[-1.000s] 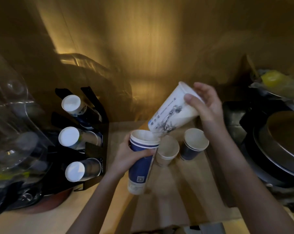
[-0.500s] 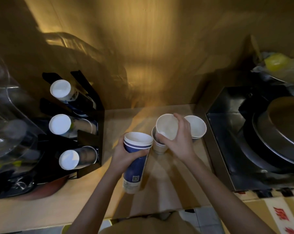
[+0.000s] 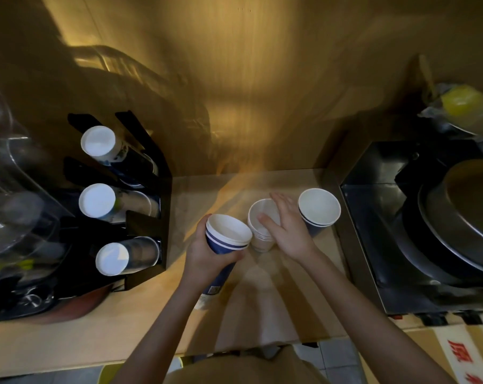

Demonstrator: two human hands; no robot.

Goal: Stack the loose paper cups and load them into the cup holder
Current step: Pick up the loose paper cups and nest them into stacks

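My left hand [image 3: 207, 254] grips a tall stack of blue paper cups [image 3: 225, 239], held tilted above the counter with its mouth up. Just to its right stands a short stack of white cups [image 3: 259, 225]. My right hand [image 3: 286, 231] rests against that white stack with its fingers spread over the rim. A blue cup stack [image 3: 319, 212] stands on the counter right of my right hand. The black cup holder [image 3: 149, 217] at the left holds three rows of cups lying sideways, their white bases facing me.
A wooden counter [image 3: 68, 342] runs below, with a wall behind. Clear plastic containers [image 3: 10, 195] crowd the far left. A steel box [image 3: 373, 245] with a dark pan [image 3: 462, 217] fills the right side.
My right hand brought a white printed cup down onto the white stack and now has its fingers spread over it. My left hand keeps hold of the blue stack.
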